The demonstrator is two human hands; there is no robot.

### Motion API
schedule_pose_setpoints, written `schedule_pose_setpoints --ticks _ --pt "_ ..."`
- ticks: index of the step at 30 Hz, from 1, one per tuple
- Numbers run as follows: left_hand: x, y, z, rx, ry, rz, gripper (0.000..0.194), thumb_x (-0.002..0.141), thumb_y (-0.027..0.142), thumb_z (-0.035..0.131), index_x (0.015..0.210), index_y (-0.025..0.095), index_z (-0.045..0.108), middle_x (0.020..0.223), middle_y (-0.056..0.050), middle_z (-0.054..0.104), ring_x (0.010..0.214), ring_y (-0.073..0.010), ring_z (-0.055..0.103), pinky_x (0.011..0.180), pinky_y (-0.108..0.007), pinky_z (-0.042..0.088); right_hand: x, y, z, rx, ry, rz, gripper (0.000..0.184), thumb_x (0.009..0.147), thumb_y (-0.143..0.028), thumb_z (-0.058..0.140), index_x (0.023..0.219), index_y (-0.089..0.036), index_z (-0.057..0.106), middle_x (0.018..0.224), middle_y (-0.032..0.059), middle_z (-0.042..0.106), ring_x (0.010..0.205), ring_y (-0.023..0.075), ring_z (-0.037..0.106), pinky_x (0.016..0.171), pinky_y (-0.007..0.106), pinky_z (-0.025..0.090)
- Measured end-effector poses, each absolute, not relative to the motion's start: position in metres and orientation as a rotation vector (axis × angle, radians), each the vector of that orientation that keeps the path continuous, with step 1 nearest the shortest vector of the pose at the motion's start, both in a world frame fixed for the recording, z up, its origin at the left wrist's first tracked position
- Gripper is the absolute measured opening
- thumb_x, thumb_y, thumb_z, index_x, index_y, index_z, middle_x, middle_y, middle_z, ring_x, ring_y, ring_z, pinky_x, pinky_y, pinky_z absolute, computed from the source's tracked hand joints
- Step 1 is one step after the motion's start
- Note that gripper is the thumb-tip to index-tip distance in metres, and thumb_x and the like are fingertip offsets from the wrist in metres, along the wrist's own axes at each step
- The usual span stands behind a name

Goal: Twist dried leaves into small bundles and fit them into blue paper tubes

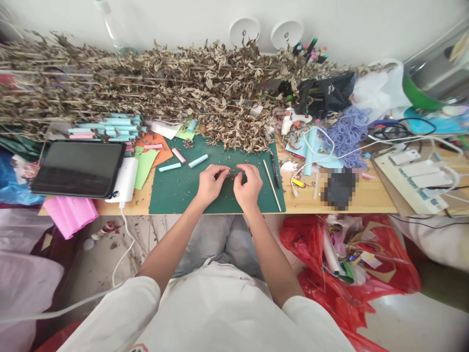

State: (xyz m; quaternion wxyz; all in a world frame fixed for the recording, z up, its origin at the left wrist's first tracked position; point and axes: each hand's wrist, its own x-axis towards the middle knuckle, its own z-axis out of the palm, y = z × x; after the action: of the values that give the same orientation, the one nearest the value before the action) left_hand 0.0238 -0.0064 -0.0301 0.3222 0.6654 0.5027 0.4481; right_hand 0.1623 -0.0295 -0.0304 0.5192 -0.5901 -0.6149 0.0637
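Over the green cutting mat (172, 193), my left hand (210, 185) pinches a small crumbled bit of dried leaf (230, 174) between thumb and fingertips. Facing it closely, my right hand (248, 186) has its thumb and forefinger curled at the other side of the same bit. The fingertips partly hide it. Left of my hands on the mat lie a blue paper roll (198, 161) and a pink paper roll (179, 155). Beyond them is a heap of dried leaves (238, 129). A thin wooden stick (271, 186) and a black pen (275, 170) lie to the right.
Dried leafy stalks (146, 73) stretch along the wall. At left are a tablet (78, 167), a white power bank (124, 179) and stacked paper rolls (110, 129). At right are a glue gun (293, 120), purple yarn (350, 134) and a power strip (414, 178). Red bags (304, 239) sit below.
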Motion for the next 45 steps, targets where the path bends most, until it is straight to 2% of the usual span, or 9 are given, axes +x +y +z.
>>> schedule_pose_setpoints --ticks 3,7,11,20,22,27,34,41,45 --pt "0.0246 -0.0067 -0.0279 1.767 1.325 1.165 0.014 0.092 0.027 0.063 0.092 0.021 0.076 0.089 -0.005 0.075 0.083 -0.0178 0.066 0.077 -0.031 0.052 0.1619 -0.0303 -0.0285 -1.405 -1.512 0.176 0.02 0.088 -0.017 0.052 0.1 -0.021 0.067 0.099 0.0099 0.072 0.097 0.0233 0.064 0.09 0.041 0.055" --pt "0.0239 -0.0066 -0.0283 1.774 1.34 1.143 0.015 0.093 0.027 0.061 0.093 0.021 0.075 0.089 -0.004 0.074 0.083 -0.0177 0.065 0.079 -0.031 0.052 0.1613 -0.0298 -0.0288 -1.403 -1.537 0.228 0.013 0.092 -0.027 0.056 0.095 -0.021 0.068 0.094 0.0085 0.073 0.092 0.0226 0.065 0.086 0.039 0.054" --pt "0.0233 -0.0063 -0.0296 1.792 1.33 1.14 0.015 0.094 0.027 0.06 0.093 0.021 0.073 0.088 -0.004 0.073 0.083 -0.0176 0.065 0.079 -0.031 0.051 0.162 -0.0282 -0.0315 -1.409 -1.562 0.228 0.018 0.096 -0.027 0.051 0.088 -0.022 0.066 0.087 0.0067 0.071 0.085 0.021 0.062 0.08 0.036 0.052" --pt "0.0242 -0.0048 -0.0306 1.753 1.342 1.163 0.015 0.094 0.024 0.059 0.093 0.02 0.072 0.086 -0.004 0.072 0.081 -0.0167 0.063 0.075 -0.029 0.049 0.1644 -0.0265 -0.0342 -1.442 -1.53 0.201 0.026 0.101 -0.03 0.044 0.084 -0.021 0.061 0.083 0.0058 0.068 0.081 0.0199 0.057 0.076 0.032 0.047" --pt "0.0239 -0.0045 -0.0313 1.734 1.348 1.165 0.015 0.094 0.025 0.059 0.093 0.02 0.073 0.086 -0.004 0.072 0.08 -0.0165 0.063 0.076 -0.029 0.049 0.1635 -0.0275 -0.0321 -1.438 -1.537 0.202 0.025 0.1 -0.03 0.046 0.084 -0.022 0.062 0.084 0.006 0.069 0.082 0.0203 0.057 0.078 0.033 0.048" --pt "0.0236 -0.0042 -0.0331 1.725 1.345 1.166 0.013 0.093 0.025 0.061 0.093 0.02 0.074 0.087 -0.003 0.072 0.082 -0.0169 0.064 0.078 -0.03 0.05 0.1612 -0.0291 -0.0295 -1.386 -1.567 0.213 0.008 0.092 -0.026 0.058 0.092 -0.021 0.065 0.091 0.0071 0.07 0.089 0.022 0.06 0.083 0.036 0.051" --pt "0.0258 -0.0062 -0.0272 1.739 1.317 1.147 0.012 0.091 0.022 0.063 0.09 0.019 0.075 0.087 -0.004 0.074 0.08 -0.0163 0.065 0.076 -0.029 0.05 0.1603 -0.0282 -0.0336 -1.409 -1.599 0.236 0.013 0.094 -0.024 0.053 0.084 -0.022 0.062 0.084 0.0056 0.068 0.084 0.0215 0.059 0.078 0.036 0.049" --pt "0.0247 -0.0057 -0.029 1.709 1.314 1.213 0.013 0.091 0.023 0.063 0.091 0.019 0.076 0.086 -0.004 0.074 0.08 -0.0167 0.065 0.075 -0.029 0.051 0.1623 -0.0285 -0.0318 -1.421 -1.54 0.222 0.011 0.091 -0.02 0.052 0.084 -0.022 0.06 0.084 0.006 0.067 0.083 0.0216 0.059 0.078 0.036 0.049" --pt "0.0234 -0.0044 -0.0309 1.75 1.251 1.247 0.014 0.092 0.024 0.065 0.093 0.021 0.078 0.089 -0.004 0.076 0.086 -0.0183 0.067 0.083 -0.032 0.052 0.1629 -0.0279 -0.0325 -1.388 -1.563 0.248 0.012 0.091 -0.019 0.054 0.09 -0.022 0.065 0.09 0.0066 0.071 0.089 0.0219 0.062 0.082 0.037 0.051"
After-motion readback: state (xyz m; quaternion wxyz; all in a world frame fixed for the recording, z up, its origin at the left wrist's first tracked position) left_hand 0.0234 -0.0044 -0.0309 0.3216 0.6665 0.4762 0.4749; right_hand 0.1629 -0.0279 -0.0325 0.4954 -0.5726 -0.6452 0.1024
